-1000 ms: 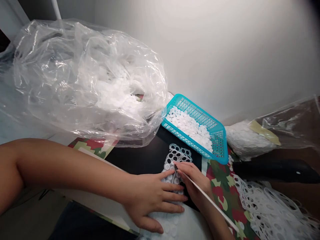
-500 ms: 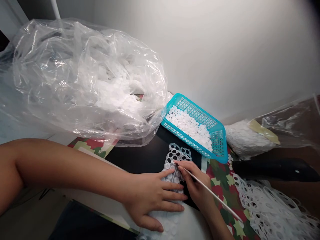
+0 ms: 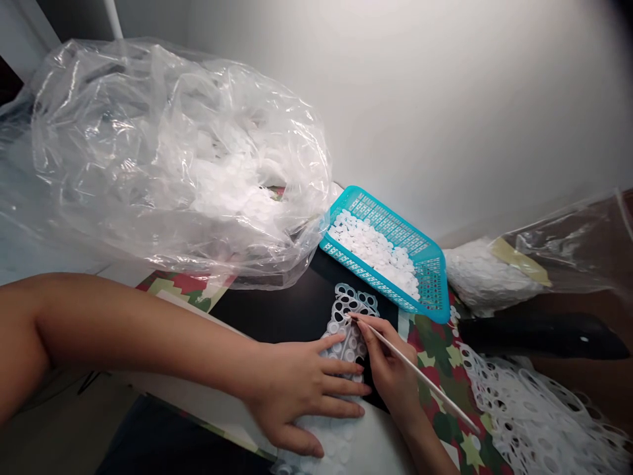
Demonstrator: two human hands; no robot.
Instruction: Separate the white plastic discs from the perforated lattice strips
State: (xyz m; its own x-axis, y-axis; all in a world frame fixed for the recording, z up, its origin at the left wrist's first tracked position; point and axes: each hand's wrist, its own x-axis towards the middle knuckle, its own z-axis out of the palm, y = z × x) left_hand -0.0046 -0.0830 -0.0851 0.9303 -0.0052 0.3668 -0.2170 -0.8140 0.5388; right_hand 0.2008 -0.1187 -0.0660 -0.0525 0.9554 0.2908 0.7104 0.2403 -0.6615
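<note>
A translucent sheet [image 3: 341, 328] with rows of round pieces and round holes lies on a black surface [image 3: 267, 307]. My left hand [image 3: 309, 389] rests flat on the sheet with its fingers spread. Closed around a thin white stick [image 3: 430, 382] is my right hand [image 3: 393, 373], at the sheet's right edge. The stick's tip touches or nearly touches the sheet close to the open holes at its far end. Part of the sheet is hidden under my left hand.
Beyond the sheet stands a blue basket [image 3: 442, 280] holding many white discs [image 3: 378, 251]. A large clear bag [image 3: 163, 145] with white pieces fills the left. At the right are a filled bag [image 3: 489, 277], a black handle-like object [image 3: 544, 335] and a pile of holed sheets [image 3: 539, 409].
My right hand and the stick have shifted slightly, the tip moving a little right and farther up the sheet. My left hand stays in place.
</note>
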